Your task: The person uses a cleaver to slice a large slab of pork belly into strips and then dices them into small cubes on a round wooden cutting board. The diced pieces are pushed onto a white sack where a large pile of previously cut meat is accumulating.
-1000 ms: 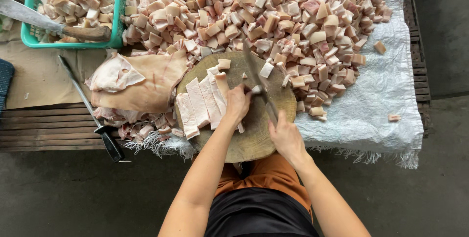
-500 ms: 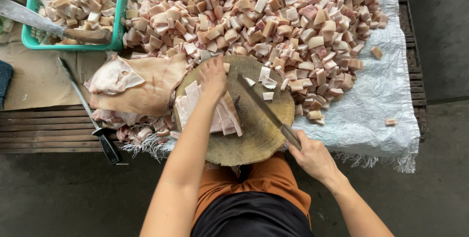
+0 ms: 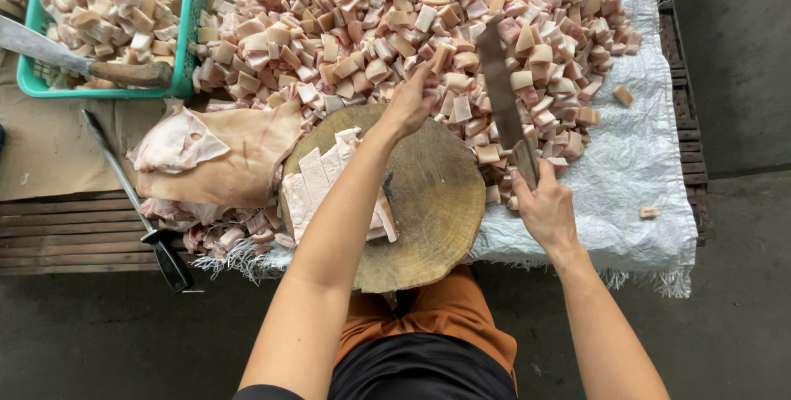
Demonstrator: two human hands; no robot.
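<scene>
Long-bladed cleaver [image 3: 501,95] held raised over heaped pink-white pork cubes [image 3: 395,21] — blade pointing away.

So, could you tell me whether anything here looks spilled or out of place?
Two meat cubes lie apart from the big pile of cut meat on the white sheet, one near its right edge. Otherwise nothing stands out.
</scene>
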